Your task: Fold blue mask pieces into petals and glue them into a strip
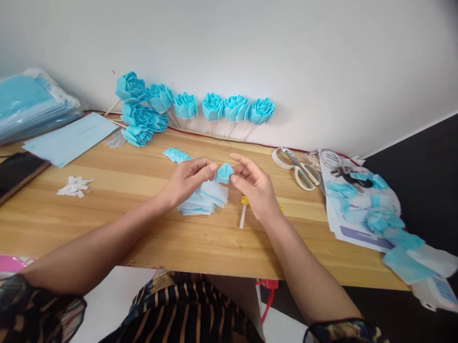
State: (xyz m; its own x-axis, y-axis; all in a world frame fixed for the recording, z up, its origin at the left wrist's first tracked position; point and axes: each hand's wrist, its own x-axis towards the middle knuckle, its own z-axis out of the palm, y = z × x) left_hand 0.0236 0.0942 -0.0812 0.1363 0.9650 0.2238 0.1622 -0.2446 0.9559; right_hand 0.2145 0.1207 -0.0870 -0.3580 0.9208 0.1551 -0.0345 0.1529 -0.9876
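My left hand (pixel 190 178) and my right hand (pixel 254 187) meet above the middle of the table. Between them is a small folded blue petal (pixel 225 173) with a pointed top. The left thumb and fingers pinch its left edge, while the right thumb and index finger grip its right side. Under the hands lies a loose stack of pale blue and white sheet pieces (pixel 196 205). Behind my left hand sits a row of folded blue petals (pixel 177 155), partly covered. A short white stick with a yellow end (pixel 243 213) lies below my right hand.
Several blue flowers on sticks (pixel 213 107) lean along the wall. Scissors (pixel 306 175) and a white tape roll (pixel 282 158) lie at right, near papers with blue scraps (pixel 383 220). At left are a bagged blue stack (pixel 25 104), a phone (pixel 9 178) and white scraps (pixel 74 186).
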